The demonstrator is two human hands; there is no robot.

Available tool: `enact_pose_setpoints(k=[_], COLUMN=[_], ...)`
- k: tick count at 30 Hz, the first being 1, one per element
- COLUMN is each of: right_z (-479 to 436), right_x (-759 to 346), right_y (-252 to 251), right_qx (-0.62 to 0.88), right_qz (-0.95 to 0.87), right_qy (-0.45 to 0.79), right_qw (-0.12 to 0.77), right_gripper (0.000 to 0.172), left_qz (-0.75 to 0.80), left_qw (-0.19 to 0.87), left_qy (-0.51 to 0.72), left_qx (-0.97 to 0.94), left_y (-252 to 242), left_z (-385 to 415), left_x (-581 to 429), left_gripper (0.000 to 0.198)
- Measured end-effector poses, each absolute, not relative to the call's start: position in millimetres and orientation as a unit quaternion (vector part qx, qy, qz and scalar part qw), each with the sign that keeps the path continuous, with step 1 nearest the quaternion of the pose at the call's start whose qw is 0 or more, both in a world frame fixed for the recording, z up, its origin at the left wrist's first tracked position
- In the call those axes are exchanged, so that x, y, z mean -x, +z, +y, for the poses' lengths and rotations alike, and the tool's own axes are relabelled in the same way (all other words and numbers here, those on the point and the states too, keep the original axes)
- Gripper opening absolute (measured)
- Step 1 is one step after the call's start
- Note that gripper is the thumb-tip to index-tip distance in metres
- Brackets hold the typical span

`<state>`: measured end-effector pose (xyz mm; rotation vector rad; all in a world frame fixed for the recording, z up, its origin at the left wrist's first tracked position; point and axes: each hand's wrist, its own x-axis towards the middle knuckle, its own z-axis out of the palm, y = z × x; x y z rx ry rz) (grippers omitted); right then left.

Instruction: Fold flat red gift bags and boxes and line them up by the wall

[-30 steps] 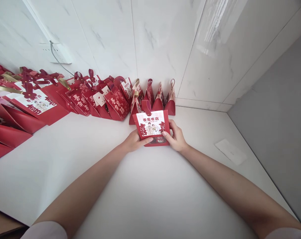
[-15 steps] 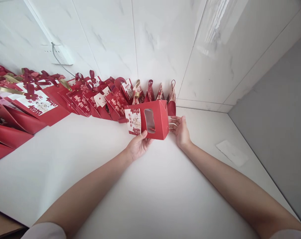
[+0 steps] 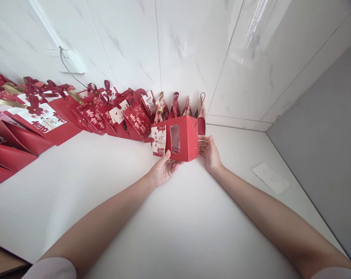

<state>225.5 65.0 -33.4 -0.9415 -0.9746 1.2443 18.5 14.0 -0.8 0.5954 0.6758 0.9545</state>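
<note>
A red paper gift box (image 3: 182,131) lies tipped on its side in the air above the white table. It has a clear window and a white printed label, with its ribbon handle pointing left and its base facing right. My left hand (image 3: 163,170) grips it from below, thumb on the front face near the label and fingers underneath. Beside the base, my right hand (image 3: 210,155) has its fingers stretched toward the box. Their tips are partly hidden behind it, so I cannot tell whether they touch.
Red gift boxes (image 3: 136,119) with ribbon handles stand in a row along the marbled wall (image 3: 187,46). Larger red boxes (image 3: 27,135) crowd the left. A pale flat packet (image 3: 270,178) lies on the table (image 3: 175,224) at right. A cable (image 3: 65,66) hangs from the wall socket.
The gift box has shifted slightly right and turned so more of its base shows. My right fingers have come closer to the base and are more hidden behind it.
</note>
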Motion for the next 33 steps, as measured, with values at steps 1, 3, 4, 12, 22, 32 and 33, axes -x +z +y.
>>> enact_pose_setpoints(k=[1, 3, 4, 12, 22, 32, 33], right_z=[65.0, 65.3, 65.6, 66.3, 63.6, 65.4, 65.3], right_x=[-225.5, -225.6, -225.6, -225.7, -222.9, -221.8, -221.6], right_y=[-33.7, -34.8, -35.6, -40.0, -36.0, -39.0, -38.8], right_qx=[0.405, 0.401, 0.4, 0.392, 0.388, 0.385, 0.385], right_qz=[-0.417, -0.42, -0.425, -0.441, -0.408, -0.424, -0.428], right_qy=[0.543, 0.546, 0.543, 0.539, 0.559, 0.549, 0.548], right_qw=[0.606, 0.604, 0.603, 0.601, 0.609, 0.608, 0.607], right_gripper=[0.056, 0.055, 0.055, 0.056, 0.056, 0.054, 0.055], left_qz=[0.308, 0.298, 0.294, 0.276, 0.253, 0.276, 0.277], left_qw=[0.805, 0.825, 0.826, 0.813, 0.783, 0.765, 0.765], left_qy=[0.433, 0.422, 0.426, 0.471, 0.487, 0.477, 0.475], left_qx=[-0.263, -0.23, -0.224, -0.203, -0.293, -0.332, -0.335], left_y=[1.0, 3.7, 4.2, -4.0, -9.1, -13.2, -13.6], left_z=[13.5, 12.3, 11.8, 11.3, 11.5, 12.6, 12.6], left_x=[-18.9, -19.9, -20.4, -20.5, -24.3, -24.6, -24.4], left_gripper=[0.041, 0.047, 0.044, 0.016, 0.037, 0.044, 0.043])
